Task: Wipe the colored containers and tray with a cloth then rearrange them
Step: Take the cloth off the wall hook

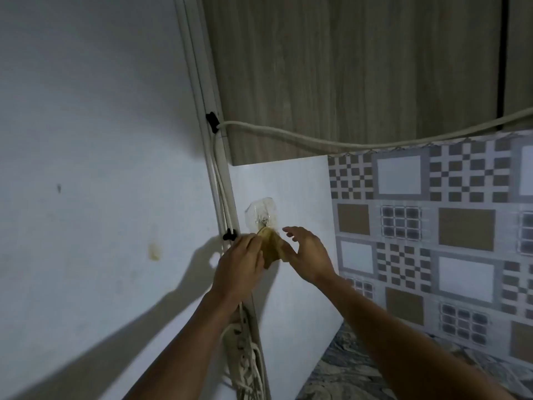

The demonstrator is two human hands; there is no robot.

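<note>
Both bare arms reach up to the wall corner; left hand (238, 265) has its fingers curled round the left part of a small crumpled yellow-brown cloth (272, 246), firm grip; right hand (307, 255) is wide, fingers spread and nearly straight, holding nothing, thumb at the cloth's right edge, and I cannot tell whether it touches.

The cloth sits between the two hands, against the plain white tile panel (288, 183); its top corner is up at a clear plastic stick-on hook (261, 216) fixed to that panel, and I cannot tell whether it is hooked on.

Just left of the hook a white plastic cable channel (199, 82) runs down the corner, with thin white wires held by a black clip (212, 122); a thick white cable (317, 142) sags from that clip off to the right, under a grey wood-grain cabinet (346, 67); grey, brown and white patterned wall tiles (432, 226) fill the right side; a white power strip (242, 350) hangs low in the corner, below the left wrist; a grey marbled countertop (346, 370) shows at the bottom; the plain white wall (86, 140) on the left carries the arms' shadows and a yellowish stain.
</note>
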